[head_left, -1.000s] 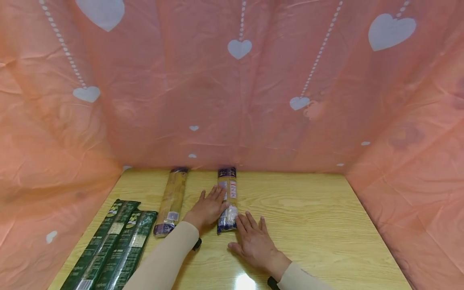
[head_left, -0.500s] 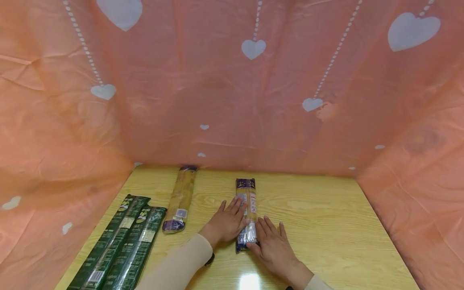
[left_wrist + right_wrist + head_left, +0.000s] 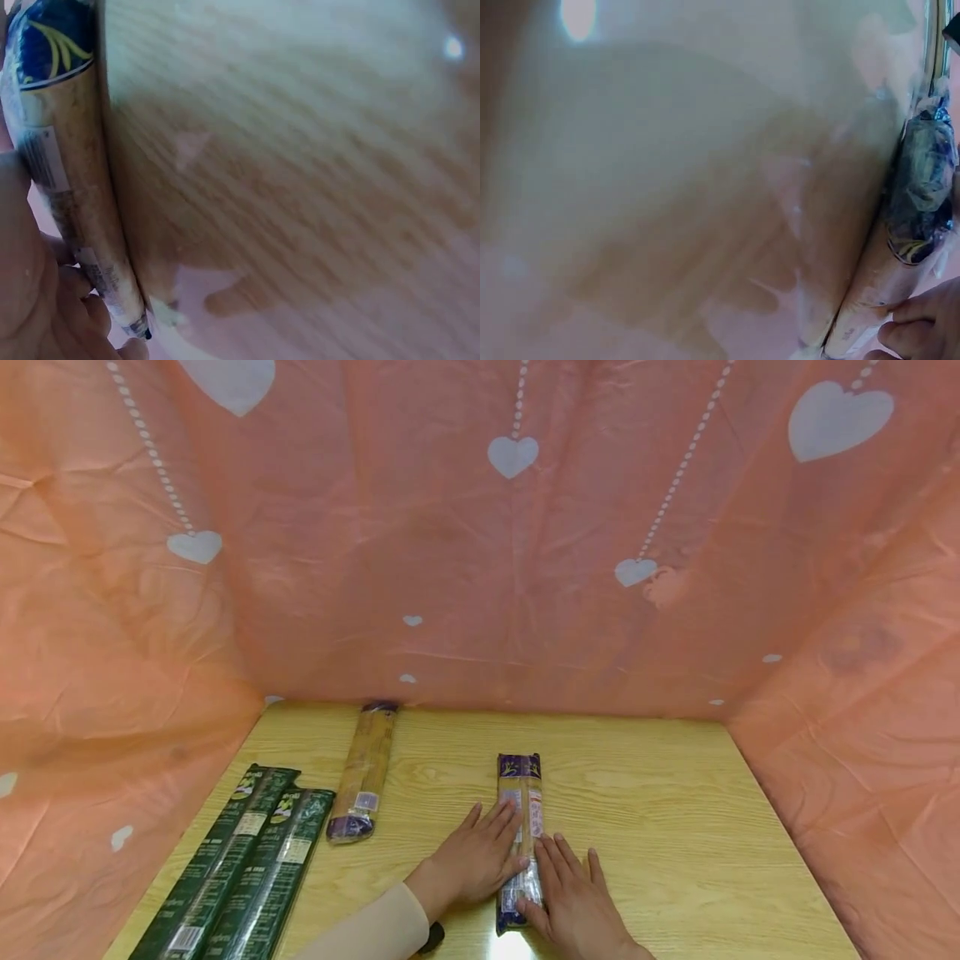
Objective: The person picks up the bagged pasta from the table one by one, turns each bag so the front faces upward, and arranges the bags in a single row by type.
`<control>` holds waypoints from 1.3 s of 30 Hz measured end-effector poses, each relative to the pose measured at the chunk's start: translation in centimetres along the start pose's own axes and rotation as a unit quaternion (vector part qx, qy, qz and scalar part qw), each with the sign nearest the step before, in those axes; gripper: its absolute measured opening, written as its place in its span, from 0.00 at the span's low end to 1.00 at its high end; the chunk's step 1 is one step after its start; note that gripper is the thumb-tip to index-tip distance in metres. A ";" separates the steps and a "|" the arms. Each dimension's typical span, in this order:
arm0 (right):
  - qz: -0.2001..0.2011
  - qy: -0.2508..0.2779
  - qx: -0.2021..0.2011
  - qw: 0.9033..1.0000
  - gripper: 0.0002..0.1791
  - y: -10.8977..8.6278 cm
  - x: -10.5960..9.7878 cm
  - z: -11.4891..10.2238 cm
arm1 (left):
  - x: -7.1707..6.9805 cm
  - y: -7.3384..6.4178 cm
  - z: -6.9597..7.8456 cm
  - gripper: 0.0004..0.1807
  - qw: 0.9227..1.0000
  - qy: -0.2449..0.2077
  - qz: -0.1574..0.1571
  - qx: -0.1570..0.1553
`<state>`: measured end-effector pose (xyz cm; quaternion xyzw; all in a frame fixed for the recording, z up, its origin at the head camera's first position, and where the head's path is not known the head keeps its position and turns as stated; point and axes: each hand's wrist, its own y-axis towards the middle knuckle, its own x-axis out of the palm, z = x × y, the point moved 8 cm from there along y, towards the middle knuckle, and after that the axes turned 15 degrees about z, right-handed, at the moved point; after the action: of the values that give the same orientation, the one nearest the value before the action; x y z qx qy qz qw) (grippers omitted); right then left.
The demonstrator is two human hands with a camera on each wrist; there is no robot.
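Observation:
A long pack of spaghetti (image 3: 534, 810) with purple ends lies on the table (image 3: 660, 827), pointing away from me. My left hand (image 3: 476, 860) rests along its left side, with straight fingers lying over the wrapper. At the lower right side is my right hand (image 3: 581, 897), its fingers extended along the edge and its thumb at the near end. In the left wrist view, the fingers (image 3: 56, 300) touch the barcoded side of the spaghetti pack (image 3: 79, 172). The right wrist view shows the crinkled dark end of the spaghetti pack (image 3: 922, 180) beside the fingers (image 3: 915, 322).
Another purple-ended spaghetti pack (image 3: 367, 768) lies at the back left. Two long green packs (image 3: 213, 860) (image 3: 277, 868) lie side by side at the table's left edge. A pink curtain (image 3: 480, 568) with white hearts encloses the back and sides.
Both hands have drawn the spaghetti pack away from the back curtain, toward me and slightly to the right. The other packs stay where they were; the head view has shifted a little.

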<state>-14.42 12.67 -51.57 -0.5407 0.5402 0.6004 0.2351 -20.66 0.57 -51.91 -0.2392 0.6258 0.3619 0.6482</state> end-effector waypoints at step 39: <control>0.169 -0.106 -0.073 0.977 0.33 -1.1 -1.8 -0.8 | 0.7 13.8 -4.3 0.47 0.988 0.113 0.039 -0.100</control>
<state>-12.56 12.81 -50.25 -0.3908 0.5504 0.7231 0.1464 -34.03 6.04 -51.09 -0.3172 0.6649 0.4181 0.5315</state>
